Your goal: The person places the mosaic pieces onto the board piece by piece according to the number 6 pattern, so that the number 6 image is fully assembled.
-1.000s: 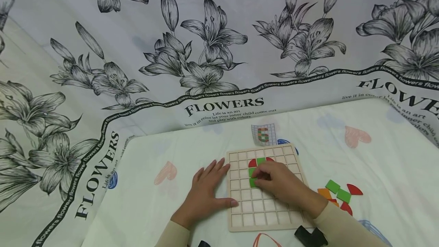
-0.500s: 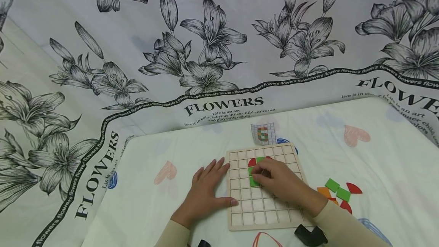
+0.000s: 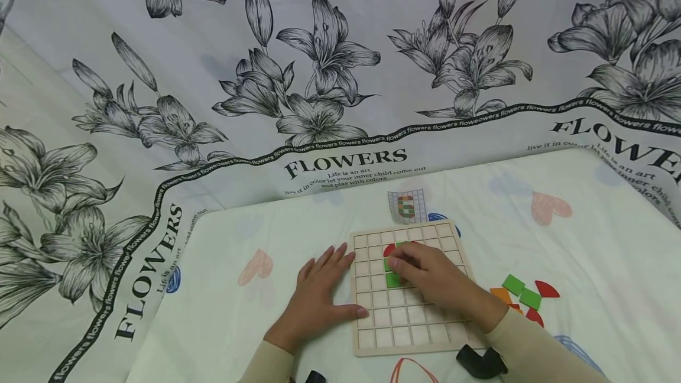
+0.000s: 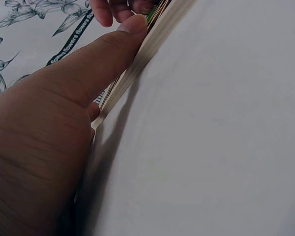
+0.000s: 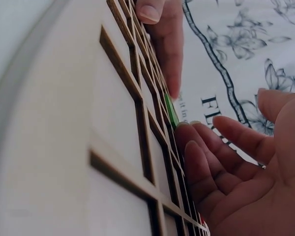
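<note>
The square wooden grid board point(image 3: 380, 340) lies on the covered table. My left hand point(image 3: 318, 303) lies at its left side with fingers spread; the thumb rests on the board's edge, as the left wrist view confirms. Over the board's upper middle is my right hand point(image 3: 438, 273), its fingers loosely bent and fingertips at the green tiles. In the right wrist view its thumb stands apart from the fingers, with nothing visible between them. A green square tile point(image 3: 393, 280) and a red quarter-round tile point(image 3: 389, 250) sit in cells. The right hand partly hides other tiles there.
Several loose tiles lie right of the board: green squares point(image 3: 514, 284), red quarter-rounds point(image 3: 547, 289) and orange pieces point(image 3: 500, 296). Behind the board is a pattern card point(image 3: 407, 206). A black object point(image 3: 481, 363) and a red cord point(image 3: 409, 365) are near the front edge.
My right hand has shifted slightly over the board, uncovering more of the lower green tile. The left hand stays in place. The whole view has drifted slightly.
</note>
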A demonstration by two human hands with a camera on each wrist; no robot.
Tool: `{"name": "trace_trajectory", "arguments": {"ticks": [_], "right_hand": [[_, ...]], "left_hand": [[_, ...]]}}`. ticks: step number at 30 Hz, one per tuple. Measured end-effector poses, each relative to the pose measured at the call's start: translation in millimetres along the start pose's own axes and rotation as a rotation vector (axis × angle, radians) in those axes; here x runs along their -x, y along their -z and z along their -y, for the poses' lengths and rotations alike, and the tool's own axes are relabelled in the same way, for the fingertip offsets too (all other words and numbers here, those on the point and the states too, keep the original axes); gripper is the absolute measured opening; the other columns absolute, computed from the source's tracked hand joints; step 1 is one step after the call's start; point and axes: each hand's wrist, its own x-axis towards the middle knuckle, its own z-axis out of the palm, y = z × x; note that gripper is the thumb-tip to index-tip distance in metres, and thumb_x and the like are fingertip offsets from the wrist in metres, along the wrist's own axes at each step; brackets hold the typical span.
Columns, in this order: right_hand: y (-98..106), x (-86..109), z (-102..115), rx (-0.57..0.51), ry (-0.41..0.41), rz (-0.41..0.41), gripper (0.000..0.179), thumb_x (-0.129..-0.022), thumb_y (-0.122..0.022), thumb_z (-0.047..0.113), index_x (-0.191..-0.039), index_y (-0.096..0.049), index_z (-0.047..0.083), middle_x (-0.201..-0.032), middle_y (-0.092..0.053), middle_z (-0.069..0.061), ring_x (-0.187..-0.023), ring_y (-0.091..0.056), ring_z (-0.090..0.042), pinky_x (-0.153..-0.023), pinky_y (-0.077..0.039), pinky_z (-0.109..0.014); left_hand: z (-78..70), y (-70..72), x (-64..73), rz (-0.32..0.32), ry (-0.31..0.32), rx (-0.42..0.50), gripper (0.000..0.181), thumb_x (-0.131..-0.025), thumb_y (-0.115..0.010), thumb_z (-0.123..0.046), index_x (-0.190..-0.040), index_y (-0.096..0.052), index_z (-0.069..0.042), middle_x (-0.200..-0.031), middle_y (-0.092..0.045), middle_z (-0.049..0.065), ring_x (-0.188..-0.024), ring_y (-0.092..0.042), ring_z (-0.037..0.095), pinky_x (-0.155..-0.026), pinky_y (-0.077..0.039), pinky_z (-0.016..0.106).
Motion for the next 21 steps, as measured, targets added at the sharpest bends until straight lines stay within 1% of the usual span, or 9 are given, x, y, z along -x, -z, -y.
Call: {"name": "trace_trajectory", "arguments": {"ticks": [8, 11, 14, 18, 21], "right_hand": [[1.6, 0.5, 2.1, -0.047, -0.008, 0.019, 0.028, -0.116, -0.056, 0.034, -0.117, -0.071, 0.011, -0.098, -0.068, -0.005, -0.093, -0.066, -0.024, -0.085, -0.054, -0.034], [2.9, -0.1, 3.0, -0.102, -0.002, 0.038, 0.031, -0.118, -0.052, 0.032, -0.117, -0.070, 0.006, -0.103, -0.069, -0.010, -0.095, -0.068, -0.027, -0.086, -0.057, -0.035], [4.9, -0.8, 4.9, -0.188, 0.001, 0.064, 0.037, -0.119, -0.048, 0.030, -0.123, -0.069, 0.000, -0.108, -0.070, -0.016, -0.096, -0.069, -0.032, -0.085, -0.059, -0.038], [9.0, 0.8, 9.7, -0.289, -0.017, 0.100, 0.047, -0.121, -0.041, 0.032, -0.133, -0.064, -0.006, -0.115, -0.069, -0.021, -0.100, -0.070, -0.036, -0.087, -0.060, -0.039], [13.4, 2.8, 14.6, -0.332, -0.022, 0.122, 0.052, -0.121, -0.037, 0.035, -0.137, -0.060, -0.008, -0.117, -0.068, -0.024, -0.104, -0.069, -0.040, -0.087, -0.061, -0.041]], "left_hand": [[0.3, 0.5, -0.2, -0.002, 0.000, 0.006, 0.112, -0.081, -0.072, -0.087, -0.171, -0.040, -0.029, -0.178, -0.025, -0.012, -0.164, -0.013, 0.015, -0.127, -0.003, 0.053], [1.4, 0.1, -0.1, -0.004, -0.001, -0.005, 0.112, -0.081, -0.071, -0.088, -0.171, -0.040, -0.028, -0.178, -0.024, -0.012, -0.164, -0.012, 0.015, -0.127, -0.004, 0.053], [2.2, -0.2, 0.1, -0.006, 0.002, -0.015, 0.112, -0.081, -0.070, -0.088, -0.171, -0.040, -0.028, -0.178, -0.024, -0.011, -0.164, -0.012, 0.015, -0.127, -0.005, 0.054], [1.0, 0.6, 0.1, -0.002, 0.002, -0.010, 0.113, -0.081, -0.071, -0.088, -0.171, -0.040, -0.028, -0.178, -0.024, -0.011, -0.164, -0.012, 0.015, -0.127, -0.005, 0.054], [-1.0, 1.2, -0.5, 0.004, 0.004, 0.001, 0.113, -0.081, -0.072, -0.087, -0.171, -0.040, -0.028, -0.178, -0.024, -0.010, -0.164, -0.012, 0.015, -0.127, -0.005, 0.054]]}}
